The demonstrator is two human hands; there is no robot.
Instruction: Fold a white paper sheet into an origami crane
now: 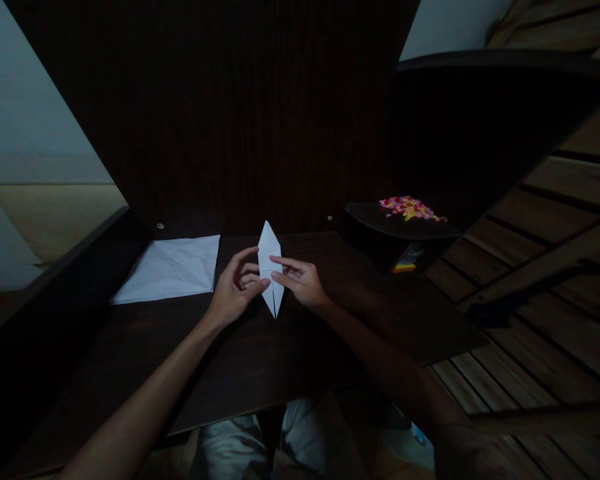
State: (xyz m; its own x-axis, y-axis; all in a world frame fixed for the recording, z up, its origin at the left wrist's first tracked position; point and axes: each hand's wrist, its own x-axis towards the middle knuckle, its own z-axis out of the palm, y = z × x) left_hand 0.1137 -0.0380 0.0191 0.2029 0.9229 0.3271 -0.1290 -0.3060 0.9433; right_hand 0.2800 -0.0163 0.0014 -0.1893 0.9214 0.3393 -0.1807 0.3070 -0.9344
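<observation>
A piece of folded white paper (267, 241) stands out in the middle of the head view, long and narrow with pointed ends. A slit runs up from its lower tip. My left hand (235, 283) pinches its left edge, thumb on the front face and fingers curled at the side. On the other edge, my right hand (303, 280) grips it with the thumb and index finger lying on the front face. The paper is held over the dark desk; whether it touches the desktop I cannot tell.
Creased white sheets (173, 267) lie stacked at the left of the dark wooden desk (240, 373). A small corner shelf (380, 223) on the right carries a pile of pink and yellow bits (410, 208). A dark panel (230, 120) rises behind; wooden slats (570, 320) are at the right.
</observation>
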